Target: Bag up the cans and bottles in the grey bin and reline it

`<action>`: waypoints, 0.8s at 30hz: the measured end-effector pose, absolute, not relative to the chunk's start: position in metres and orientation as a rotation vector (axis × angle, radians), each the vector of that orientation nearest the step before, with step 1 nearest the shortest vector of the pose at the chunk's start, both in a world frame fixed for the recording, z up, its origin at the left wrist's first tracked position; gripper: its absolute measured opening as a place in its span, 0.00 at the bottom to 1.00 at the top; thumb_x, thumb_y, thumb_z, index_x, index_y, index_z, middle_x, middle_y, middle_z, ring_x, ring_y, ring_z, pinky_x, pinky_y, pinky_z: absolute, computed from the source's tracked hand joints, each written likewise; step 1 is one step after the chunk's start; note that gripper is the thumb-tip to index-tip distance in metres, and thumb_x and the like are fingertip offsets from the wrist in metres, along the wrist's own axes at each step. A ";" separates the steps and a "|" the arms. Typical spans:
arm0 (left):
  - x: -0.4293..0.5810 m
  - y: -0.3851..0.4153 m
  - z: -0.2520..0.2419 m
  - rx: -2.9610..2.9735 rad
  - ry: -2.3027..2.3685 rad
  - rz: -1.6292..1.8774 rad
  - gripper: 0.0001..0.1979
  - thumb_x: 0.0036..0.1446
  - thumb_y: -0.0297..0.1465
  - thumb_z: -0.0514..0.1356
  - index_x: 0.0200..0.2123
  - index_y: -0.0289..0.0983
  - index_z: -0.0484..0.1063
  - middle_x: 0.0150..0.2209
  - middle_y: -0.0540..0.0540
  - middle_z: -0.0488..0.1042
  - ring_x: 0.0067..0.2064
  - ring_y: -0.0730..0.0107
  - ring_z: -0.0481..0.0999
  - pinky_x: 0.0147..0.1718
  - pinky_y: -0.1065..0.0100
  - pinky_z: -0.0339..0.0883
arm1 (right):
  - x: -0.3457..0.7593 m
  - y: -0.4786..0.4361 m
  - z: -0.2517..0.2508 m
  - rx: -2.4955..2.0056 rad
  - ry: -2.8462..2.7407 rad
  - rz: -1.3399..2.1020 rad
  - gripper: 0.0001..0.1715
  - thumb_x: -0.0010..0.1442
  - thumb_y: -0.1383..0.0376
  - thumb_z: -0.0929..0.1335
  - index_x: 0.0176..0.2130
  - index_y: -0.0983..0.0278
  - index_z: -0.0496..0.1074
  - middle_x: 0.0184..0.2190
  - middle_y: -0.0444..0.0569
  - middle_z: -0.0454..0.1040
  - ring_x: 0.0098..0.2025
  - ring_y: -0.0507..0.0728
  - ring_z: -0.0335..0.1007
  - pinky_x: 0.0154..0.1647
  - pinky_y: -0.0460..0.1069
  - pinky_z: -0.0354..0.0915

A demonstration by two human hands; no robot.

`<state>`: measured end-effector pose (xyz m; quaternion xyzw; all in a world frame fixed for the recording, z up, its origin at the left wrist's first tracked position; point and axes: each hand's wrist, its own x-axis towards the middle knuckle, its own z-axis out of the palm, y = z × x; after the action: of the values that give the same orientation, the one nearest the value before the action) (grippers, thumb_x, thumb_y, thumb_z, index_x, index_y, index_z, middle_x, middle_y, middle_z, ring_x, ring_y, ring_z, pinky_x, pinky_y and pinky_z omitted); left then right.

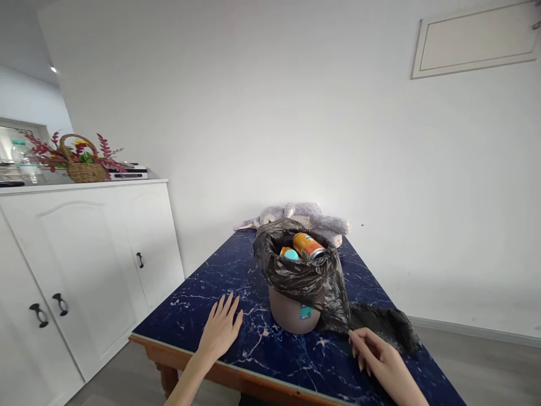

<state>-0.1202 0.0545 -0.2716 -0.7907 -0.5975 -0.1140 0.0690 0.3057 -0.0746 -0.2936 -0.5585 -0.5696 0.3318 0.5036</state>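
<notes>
A grey-brown trash can stands on the blue marbled table, lined with a black garbage bag folded over its rim. An orange drink can leans at the top of the opening, beside a turquoise cap. Part of the bag trails off to the right across the tabletop. My right hand pinches the edge of that trailing plastic between thumb and fingers. To the left of the trash can, my left hand lies flat on the table with fingers spread, touching nothing else.
A grey plush toy lies at the table's far end against the wall. At left stands a white cabinet with a wicker flower basket and a clear bottle on top. The wooden table edge runs close in front.
</notes>
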 end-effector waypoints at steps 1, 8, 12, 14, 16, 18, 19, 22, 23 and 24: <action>-0.121 0.055 -0.272 -2.384 -1.804 -0.365 0.34 0.75 0.50 0.43 0.75 0.40 0.58 0.76 0.44 0.53 0.77 0.47 0.52 0.74 0.44 0.50 | 0.306 -0.075 -0.293 -1.349 -1.376 0.802 0.34 0.66 0.34 0.65 0.33 0.60 0.72 0.25 0.44 0.72 0.25 0.54 0.70 0.27 0.47 0.64; -0.124 0.054 -0.276 -2.406 -1.778 -0.539 0.31 0.75 0.48 0.46 0.73 0.42 0.64 0.75 0.44 0.58 0.76 0.46 0.55 0.73 0.42 0.52 | 0.306 -0.077 -0.292 -1.355 -1.380 0.805 0.35 0.64 0.32 0.65 0.34 0.60 0.73 0.26 0.45 0.74 0.26 0.55 0.71 0.28 0.48 0.66; -0.124 0.054 -0.276 -2.405 -1.769 -0.548 0.30 0.75 0.47 0.46 0.72 0.42 0.65 0.75 0.44 0.59 0.76 0.46 0.56 0.73 0.43 0.52 | 0.307 -0.076 -0.292 -1.372 -1.383 0.801 0.36 0.62 0.31 0.65 0.32 0.59 0.73 0.25 0.46 0.74 0.25 0.56 0.71 0.28 0.48 0.66; -0.124 0.054 -0.277 -2.406 -1.781 -0.543 0.31 0.75 0.48 0.45 0.72 0.41 0.65 0.75 0.44 0.59 0.76 0.46 0.57 0.73 0.43 0.53 | 0.307 -0.075 -0.293 -1.371 -1.387 0.830 0.35 0.63 0.31 0.65 0.33 0.59 0.73 0.26 0.46 0.74 0.26 0.56 0.72 0.28 0.48 0.67; -0.125 0.055 -0.277 -2.401 -1.785 -0.548 0.31 0.75 0.48 0.46 0.72 0.42 0.65 0.74 0.44 0.59 0.76 0.45 0.57 0.73 0.43 0.54 | 0.308 -0.074 -0.294 -1.366 -1.388 0.850 0.35 0.63 0.32 0.65 0.33 0.59 0.73 0.26 0.46 0.74 0.26 0.56 0.72 0.28 0.48 0.67; -0.125 0.055 -0.278 -2.393 -1.778 -0.559 0.30 0.75 0.48 0.46 0.72 0.43 0.65 0.74 0.45 0.60 0.75 0.46 0.57 0.73 0.43 0.54 | 0.308 -0.074 -0.295 -1.365 -1.386 0.841 0.35 0.64 0.32 0.65 0.33 0.59 0.73 0.26 0.46 0.74 0.26 0.56 0.71 0.28 0.48 0.67; -0.125 0.055 -0.278 -2.389 -1.772 -0.566 0.30 0.75 0.47 0.46 0.72 0.44 0.65 0.74 0.45 0.60 0.75 0.46 0.58 0.73 0.44 0.54 | 0.307 -0.074 -0.295 -1.365 -1.385 0.830 0.35 0.64 0.32 0.65 0.33 0.59 0.73 0.25 0.46 0.73 0.25 0.56 0.71 0.28 0.48 0.66; -0.124 0.053 -0.276 -2.398 -1.768 -0.558 0.29 0.76 0.47 0.46 0.72 0.43 0.65 0.74 0.45 0.61 0.76 0.47 0.57 0.73 0.44 0.53 | 0.307 -0.075 -0.296 -1.371 -1.387 0.812 0.35 0.64 0.32 0.64 0.33 0.59 0.73 0.25 0.45 0.72 0.25 0.56 0.70 0.28 0.48 0.66; -0.124 0.053 -0.276 -2.401 -1.770 -0.554 0.30 0.76 0.47 0.46 0.72 0.42 0.65 0.74 0.44 0.61 0.76 0.47 0.57 0.73 0.44 0.53 | 0.307 -0.075 -0.296 -1.373 -1.386 0.809 0.35 0.64 0.32 0.64 0.33 0.59 0.73 0.24 0.45 0.72 0.25 0.56 0.70 0.28 0.48 0.66; -0.124 0.053 -0.275 -2.403 -1.774 -0.552 0.30 0.76 0.47 0.46 0.72 0.42 0.65 0.74 0.44 0.61 0.76 0.47 0.57 0.73 0.44 0.53 | 0.307 -0.075 -0.295 -1.375 -1.385 0.809 0.35 0.64 0.32 0.64 0.32 0.59 0.73 0.24 0.45 0.72 0.25 0.56 0.70 0.28 0.48 0.65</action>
<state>-0.1242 0.0528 -0.2750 -0.7900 -0.5832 -0.1816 0.0520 0.3067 -0.0751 -0.2949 -0.5665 -0.5707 0.3333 0.4923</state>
